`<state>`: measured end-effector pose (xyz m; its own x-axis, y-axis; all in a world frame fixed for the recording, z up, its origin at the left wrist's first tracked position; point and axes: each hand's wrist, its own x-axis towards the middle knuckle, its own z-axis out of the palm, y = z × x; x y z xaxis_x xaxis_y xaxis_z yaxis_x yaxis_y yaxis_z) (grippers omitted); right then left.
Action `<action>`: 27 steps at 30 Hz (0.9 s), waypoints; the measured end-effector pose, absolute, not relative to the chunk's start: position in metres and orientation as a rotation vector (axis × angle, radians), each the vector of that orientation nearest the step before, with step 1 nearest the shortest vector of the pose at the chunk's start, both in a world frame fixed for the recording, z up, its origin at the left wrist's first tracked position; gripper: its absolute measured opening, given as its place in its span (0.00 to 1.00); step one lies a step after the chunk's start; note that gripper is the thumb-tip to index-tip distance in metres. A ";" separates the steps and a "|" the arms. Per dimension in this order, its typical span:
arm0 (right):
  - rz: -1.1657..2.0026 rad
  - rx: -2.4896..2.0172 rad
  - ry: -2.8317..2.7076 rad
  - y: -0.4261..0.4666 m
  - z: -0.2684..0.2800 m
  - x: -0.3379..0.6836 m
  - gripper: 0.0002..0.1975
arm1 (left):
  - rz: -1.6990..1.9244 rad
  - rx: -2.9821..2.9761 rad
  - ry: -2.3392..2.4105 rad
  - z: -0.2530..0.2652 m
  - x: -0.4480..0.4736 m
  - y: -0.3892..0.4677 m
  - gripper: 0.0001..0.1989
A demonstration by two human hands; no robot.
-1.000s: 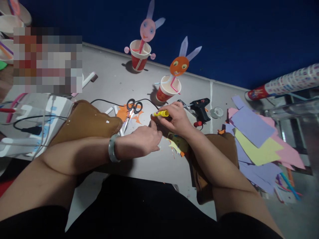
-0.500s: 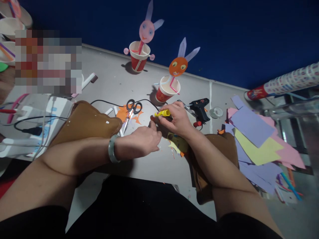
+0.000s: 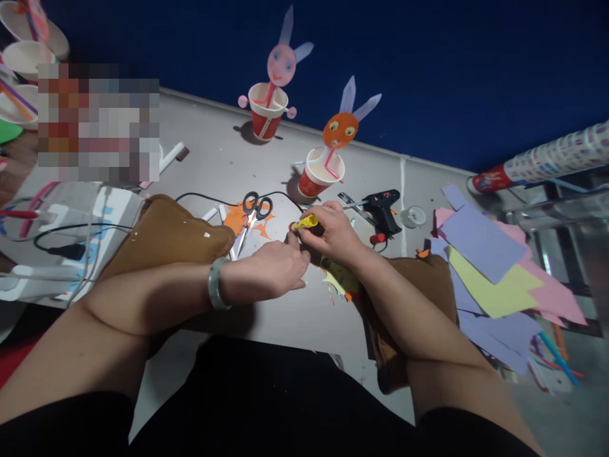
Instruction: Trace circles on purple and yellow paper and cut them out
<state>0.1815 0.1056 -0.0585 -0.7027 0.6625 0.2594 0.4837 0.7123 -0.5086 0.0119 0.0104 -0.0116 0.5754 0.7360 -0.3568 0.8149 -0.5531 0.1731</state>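
Note:
My right hand (image 3: 330, 231) is closed around a yellow marker (image 3: 304, 222), its tip pointing left toward my left fingertips. My left hand (image 3: 278, 266) lies low over the table with its fingers drawn together. A small reddish-orange bit shows at those fingertips, touching or close to the marker's tip; most of it is hidden. Black-handled scissors (image 3: 257, 206) lie open on orange paper scraps (image 3: 235, 219) just beyond my left hand. Yellow paper scraps (image 3: 337, 279) lie under my right wrist.
Two red paper cups with rabbit figures, one pink-faced (image 3: 265, 120) and one orange-faced (image 3: 316, 178), stand behind. A black glue gun (image 3: 383, 209) and tape roll (image 3: 413, 217) are at right, near coloured paper (image 3: 485, 241). Brown cushions (image 3: 176, 235) lie under both forearms; a power strip (image 3: 111, 216) stands left.
My right hand has shifted slightly left and down, tilting the marker so its rear end turns more toward me. My left hand keeps nearly the same place.

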 end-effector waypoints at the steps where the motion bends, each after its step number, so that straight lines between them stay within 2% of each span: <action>1: 0.569 -0.916 -2.445 0.105 -0.058 0.181 0.05 | -0.322 2.492 1.259 -0.012 0.010 0.011 0.27; 4: 0.641 -1.031 -2.200 0.104 -0.054 0.182 0.07 | -0.192 2.478 1.208 -0.014 0.003 0.014 0.22; 10: 1.311 -0.986 -1.635 0.110 -0.039 0.186 0.20 | 0.071 2.370 1.239 -0.008 -0.012 0.036 0.20; 13: 1.479 -0.907 -1.403 0.110 -0.033 0.186 0.22 | 0.249 2.179 1.352 -0.001 -0.020 0.053 0.18; 16: 1.525 -0.887 -1.330 0.103 -0.030 0.185 0.23 | 0.528 1.807 1.319 0.002 -0.026 0.067 0.19; 20: 1.530 -0.881 -1.386 0.085 -0.030 0.177 0.25 | 0.859 1.416 1.048 0.002 -0.025 0.073 0.21; 27: 1.517 -0.853 -1.463 0.067 -0.025 0.164 0.25 | 0.994 1.235 0.985 -0.001 -0.017 0.065 0.19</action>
<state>0.1643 0.0670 -0.0248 -0.4148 0.9065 0.0785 -0.1111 0.0352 -0.9932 -0.0167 0.0647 -0.0008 0.2739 0.9605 -0.0495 -0.0589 0.0682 0.9959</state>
